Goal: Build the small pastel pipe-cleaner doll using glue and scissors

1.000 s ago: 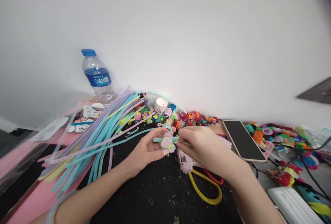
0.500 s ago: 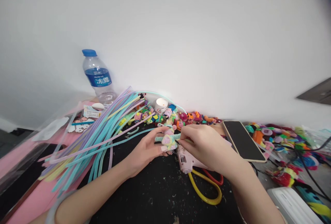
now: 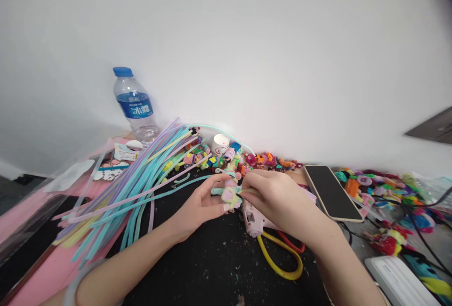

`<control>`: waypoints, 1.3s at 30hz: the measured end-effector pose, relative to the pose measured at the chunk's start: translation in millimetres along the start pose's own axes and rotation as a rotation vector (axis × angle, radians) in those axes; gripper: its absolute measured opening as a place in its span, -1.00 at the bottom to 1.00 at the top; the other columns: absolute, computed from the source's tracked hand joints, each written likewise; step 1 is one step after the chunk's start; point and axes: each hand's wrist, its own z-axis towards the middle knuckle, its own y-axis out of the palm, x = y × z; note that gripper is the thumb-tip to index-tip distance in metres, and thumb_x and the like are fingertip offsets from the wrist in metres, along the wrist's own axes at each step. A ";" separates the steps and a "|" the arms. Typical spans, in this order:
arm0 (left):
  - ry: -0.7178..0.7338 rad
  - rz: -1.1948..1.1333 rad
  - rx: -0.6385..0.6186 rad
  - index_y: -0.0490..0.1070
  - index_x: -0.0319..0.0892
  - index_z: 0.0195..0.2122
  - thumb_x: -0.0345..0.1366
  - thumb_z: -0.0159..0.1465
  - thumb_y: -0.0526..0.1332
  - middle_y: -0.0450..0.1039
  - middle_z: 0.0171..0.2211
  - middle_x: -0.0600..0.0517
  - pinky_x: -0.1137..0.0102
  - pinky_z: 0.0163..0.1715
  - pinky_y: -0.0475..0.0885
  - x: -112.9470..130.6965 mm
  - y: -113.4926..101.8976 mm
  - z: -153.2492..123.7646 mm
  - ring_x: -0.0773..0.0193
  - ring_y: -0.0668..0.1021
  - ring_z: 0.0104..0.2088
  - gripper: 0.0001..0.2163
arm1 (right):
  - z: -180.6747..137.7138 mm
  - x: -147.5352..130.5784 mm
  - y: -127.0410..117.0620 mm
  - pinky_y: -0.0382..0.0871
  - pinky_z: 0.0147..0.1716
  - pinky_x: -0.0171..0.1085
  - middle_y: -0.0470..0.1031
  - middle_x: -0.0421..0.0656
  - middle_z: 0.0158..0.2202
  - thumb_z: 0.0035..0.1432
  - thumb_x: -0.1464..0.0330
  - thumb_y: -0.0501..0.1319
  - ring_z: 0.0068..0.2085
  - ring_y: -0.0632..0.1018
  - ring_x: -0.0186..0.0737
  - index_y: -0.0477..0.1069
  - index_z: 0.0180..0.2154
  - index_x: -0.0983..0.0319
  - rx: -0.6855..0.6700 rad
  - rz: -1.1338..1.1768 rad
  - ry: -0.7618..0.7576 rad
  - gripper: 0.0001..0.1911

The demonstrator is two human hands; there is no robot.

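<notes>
My left hand [image 3: 197,207] holds a small pastel pipe-cleaner figure [image 3: 229,195] between thumb and fingers, just above the black mat [image 3: 212,263]. My right hand [image 3: 278,197] pinches the figure's right side, where a teal pipe-cleaner piece sticks out. Both hands meet at the figure. A pink glue gun [image 3: 256,219] lies on the mat right under my right hand, partly hidden by it. Yellow-handled scissors [image 3: 282,259] lie below the glue gun.
A bundle of long pastel pipe cleaners [image 3: 134,188] fans out to the left. A water bottle [image 3: 134,106] stands by the wall. Several small colourful pipe-cleaner pieces [image 3: 247,157] line the wall. A phone [image 3: 332,190], a white tealight [image 3: 221,143] and cables [image 3: 420,230] lie nearby.
My right hand has shifted slightly left and up along the figure, fingers closing tighter on its side. The left hand has kept its hold and barely moved.
</notes>
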 end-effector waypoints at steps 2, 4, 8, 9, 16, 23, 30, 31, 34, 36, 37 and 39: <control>-0.016 0.026 -0.002 0.29 -0.02 0.02 -0.44 0.10 0.30 0.34 -0.01 0.00 0.33 -0.07 0.32 0.2 0.0 -0.5 0.23 0.46 -0.10 -0.54 | -0.4 -0.4 -0.2 0.07 -0.48 -0.37 0.26 -0.27 -0.47 0.27 0.41 0.06 -0.46 0.29 -0.38 0.16 -0.44 0.22 -0.003 0.022 -0.028 -0.80; -0.032 0.048 -0.018 0.29 0.00 0.04 -0.42 0.11 0.30 0.34 0.01 0.01 0.34 -0.07 0.32 0.6 0.1 -0.8 0.23 0.48 -0.10 -0.54 | -0.6 -0.6 -0.5 0.08 -0.47 -0.38 0.26 -0.26 -0.46 0.28 0.42 0.05 -0.45 0.29 -0.38 0.15 -0.45 0.22 -0.013 0.028 -0.060 -0.78; -0.040 0.058 -0.041 0.31 0.03 0.03 -0.41 0.11 0.30 0.36 -0.03 0.04 0.42 -0.15 0.36 0.2 -0.2 -0.7 0.31 0.49 -0.17 -0.55 | -1.2 -0.6 0.7 0.07 -0.48 -0.37 0.26 -0.26 -0.46 0.26 0.46 0.05 -0.46 0.28 -0.39 0.15 -0.47 0.23 -0.041 0.002 -0.111 -0.77; -0.039 0.062 -0.045 0.32 0.04 0.02 -0.41 0.10 0.31 0.36 -0.04 0.05 0.43 -0.18 0.36 -0.4 -0.4 -0.6 0.33 0.48 -0.19 -0.55 | -1.4 -0.8 1.4 0.06 -0.48 -0.37 0.26 -0.26 -0.46 0.25 0.48 0.06 -0.47 0.27 -0.39 0.15 -0.47 0.23 -0.045 -0.006 -0.118 -0.77; -0.016 0.130 -0.054 0.32 0.04 0.00 -0.43 0.09 0.32 0.30 -0.06 0.05 0.44 -0.20 0.37 -4.4 -2.1 -1.2 0.37 0.46 -0.23 -0.55 | 0.0 -7.4 3.1 0.06 -0.47 -0.34 0.30 -0.24 -0.45 0.20 0.57 0.07 -0.47 0.28 -0.37 0.23 -0.44 0.24 -0.055 -0.027 -0.151 -0.81; -0.019 0.119 -0.040 0.31 -0.03 -0.04 -0.45 0.06 0.34 0.31 -0.09 0.02 0.38 -0.19 0.38 -5.0 -1.2 -0.9 0.33 0.47 -0.23 -0.56 | 1.4 -10.2 1.9 0.08 -0.48 -0.33 0.33 -0.21 -0.45 0.20 0.57 0.04 -0.48 0.27 -0.36 0.29 -0.43 0.26 -0.067 -0.038 -0.144 -0.81; -0.065 0.076 -0.011 0.33 -0.04 -0.07 -0.49 0.00 0.37 0.35 -0.10 0.03 0.37 -0.23 0.40 -2.1 -0.4 0.4 0.32 0.50 -0.26 -0.52 | 1.1 -9.0 1.9 0.11 -0.46 -0.34 0.35 -0.21 -0.43 0.22 0.55 0.04 -0.46 0.31 -0.36 0.29 -0.42 0.26 -0.074 -0.055 -0.142 -0.82; -0.064 0.074 -0.008 0.33 -0.05 -0.07 -0.48 -0.01 0.37 0.36 -0.11 0.02 0.36 -0.23 0.40 -2.1 -0.6 0.5 0.31 0.51 -0.27 -0.53 | 1.2 -8.9 2.0 0.11 -0.46 -0.34 0.35 -0.21 -0.43 0.22 0.55 0.04 -0.46 0.31 -0.36 0.29 -0.42 0.26 -0.073 -0.060 -0.143 -0.82; -0.045 0.075 -0.007 0.33 -0.07 -0.08 -0.47 0.01 0.37 0.37 -0.11 0.00 0.34 -0.22 0.39 -2.5 -0.8 0.8 0.31 0.51 -0.28 -0.56 | 1.4 -9.0 2.3 0.11 -0.45 -0.34 0.35 -0.21 -0.42 0.23 0.53 0.05 -0.45 0.32 -0.35 0.28 -0.41 0.25 -0.076 -0.077 -0.148 -0.83; -0.030 0.080 -0.010 0.33 -0.08 -0.08 -0.46 0.02 0.36 0.37 -0.10 -0.01 0.34 -0.22 0.39 -2.6 -0.4 0.7 0.29 0.51 -0.26 -0.57 | 1.5 -9.5 2.2 0.12 -0.45 -0.34 0.36 -0.20 -0.41 0.24 0.52 0.06 -0.45 0.32 -0.35 0.27 -0.42 0.26 -0.084 -0.083 -0.149 -0.83; -0.027 0.081 -0.010 0.33 -0.09 -0.09 -0.46 0.02 0.36 0.37 -0.10 -0.01 0.34 -0.22 0.39 -2.4 0.1 0.7 0.29 0.51 -0.25 -0.57 | 1.5 -9.8 2.1 0.12 -0.45 -0.34 0.36 -0.20 -0.41 0.24 0.52 0.06 -0.45 0.33 -0.35 0.26 -0.42 0.26 -0.087 -0.084 -0.149 -0.83; -0.023 0.071 -0.010 0.31 -0.10 -0.11 -0.47 0.01 0.36 0.38 -0.12 -0.01 0.35 -0.25 0.40 -1.7 1.4 0.5 0.29 0.51 -0.26 -0.58 | 1.6 -10.7 1.7 0.12 -0.45 -0.34 0.36 -0.20 -0.40 0.24 0.51 0.06 -0.46 0.32 -0.36 0.26 -0.43 0.26 -0.090 -0.082 -0.146 -0.83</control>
